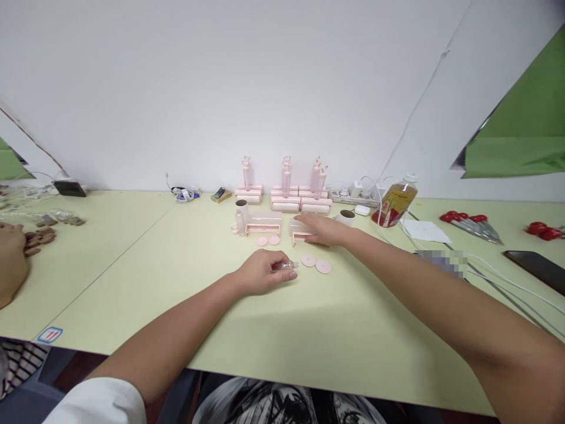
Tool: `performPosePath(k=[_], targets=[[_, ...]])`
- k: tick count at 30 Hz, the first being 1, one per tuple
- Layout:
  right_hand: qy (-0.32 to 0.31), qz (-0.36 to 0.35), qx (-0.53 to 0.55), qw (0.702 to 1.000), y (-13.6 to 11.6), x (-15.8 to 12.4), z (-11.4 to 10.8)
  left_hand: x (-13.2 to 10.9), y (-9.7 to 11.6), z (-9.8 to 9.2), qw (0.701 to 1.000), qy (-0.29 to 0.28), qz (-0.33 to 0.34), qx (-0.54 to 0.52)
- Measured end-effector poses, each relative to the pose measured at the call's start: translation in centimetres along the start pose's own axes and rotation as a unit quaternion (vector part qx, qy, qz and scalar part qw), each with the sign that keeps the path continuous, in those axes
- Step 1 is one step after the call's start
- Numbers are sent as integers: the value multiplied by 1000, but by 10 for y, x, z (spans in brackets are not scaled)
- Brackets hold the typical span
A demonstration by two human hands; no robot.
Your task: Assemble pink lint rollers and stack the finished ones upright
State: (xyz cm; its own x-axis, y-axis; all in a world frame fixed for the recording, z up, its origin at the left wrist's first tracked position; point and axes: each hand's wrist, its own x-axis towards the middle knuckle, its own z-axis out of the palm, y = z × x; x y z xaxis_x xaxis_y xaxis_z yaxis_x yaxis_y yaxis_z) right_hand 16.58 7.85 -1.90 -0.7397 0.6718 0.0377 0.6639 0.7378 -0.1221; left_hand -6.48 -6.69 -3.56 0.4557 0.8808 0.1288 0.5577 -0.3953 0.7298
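My left hand (263, 272) is closed around a small clear plastic piece (290, 265) that sticks out past the fingertips. My right hand (318, 228) reaches over a pale pink open-fronted box (298, 226), fingers on top and thumb lower down, gripping it. Left of it stands a similar pink box (263, 227), beside a small pink bottle (240, 222). Two larger pink discs (323, 267) lie right of my left hand. Two smaller pink discs (274, 240) are in front of the left box.
Pink boxes (286, 204) with slim bottles (287, 181) line the wall. Two cups (346, 217), a power strip (353, 199) and a large drink bottle (395, 201) stand nearby. Cables, red-topped items (472, 222) and a phone (536, 268) lie right. Another person's hand (12, 262) is far left.
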Motion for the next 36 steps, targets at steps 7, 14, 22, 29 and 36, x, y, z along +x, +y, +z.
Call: performPosePath(k=[7,14,22,29,36], targets=[[68,-7,-48,996,-14,-10,-8,-1,1,-2,1000,6,2,4],[-11,135,-43,990,-67,-81,-13,0,5,-2,1000,9,2,4],[47,87,-72,992,-113,-112,37,-1,5,-2,1000,20,16,3],[-9,111,25,993,-106,-95,53,-1,5,-5,999,22,25,6],[-1,102,54,993,-85,-75,39,-2,7,-6,999,28,24,9]])
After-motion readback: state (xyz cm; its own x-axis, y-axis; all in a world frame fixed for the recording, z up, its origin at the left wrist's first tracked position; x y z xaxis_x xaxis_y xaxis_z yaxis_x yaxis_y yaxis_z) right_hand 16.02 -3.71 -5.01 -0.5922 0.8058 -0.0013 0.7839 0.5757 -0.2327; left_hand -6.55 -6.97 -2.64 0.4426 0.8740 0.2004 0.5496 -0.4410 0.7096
